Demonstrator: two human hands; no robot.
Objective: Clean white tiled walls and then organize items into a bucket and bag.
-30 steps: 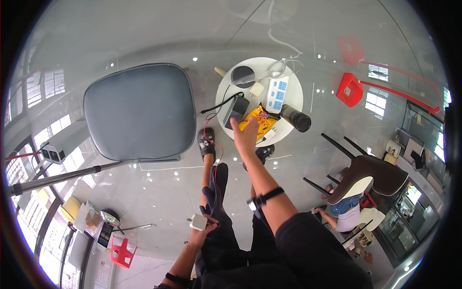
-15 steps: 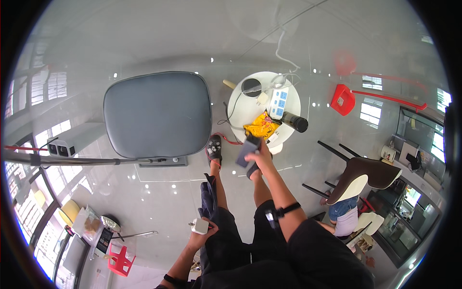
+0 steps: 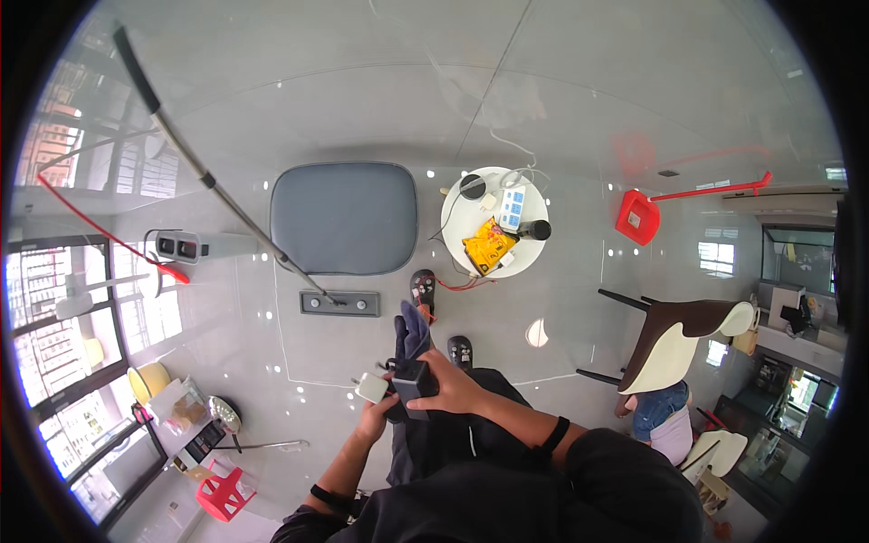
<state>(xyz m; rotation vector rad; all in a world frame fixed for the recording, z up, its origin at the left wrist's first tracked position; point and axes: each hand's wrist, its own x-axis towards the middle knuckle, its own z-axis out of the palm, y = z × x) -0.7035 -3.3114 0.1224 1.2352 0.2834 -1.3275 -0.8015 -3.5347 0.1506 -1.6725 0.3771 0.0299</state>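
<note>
Close together in front of my lap are both hands. My left hand (image 3: 374, 420) grips a white plug adapter (image 3: 370, 388) with its prongs showing. In my right hand (image 3: 455, 389) is a dark grey rectangular block (image 3: 414, 378), its exact kind unclear. The block sits right beside the adapter and covers part of my left fingers. A dark blue, glove-like cloth item (image 3: 413, 331) sticks out beyond my hands; which hand, if either, holds it is hidden.
Ahead, a round white table (image 3: 455, 242) bears a power strip (image 3: 512, 208), yellow bag (image 3: 489, 245) and black bottle (image 3: 535, 230). Left of it stands a grey padded seat (image 3: 344, 219). A metal pole (image 3: 243, 214) crosses the left. A brown-and-cream chair (image 3: 665, 339) and another person are right.
My right hand has drawn back from the table with the dark block and come beside my left hand. The view has shifted, and the pole now stands at a steeper slant.
</note>
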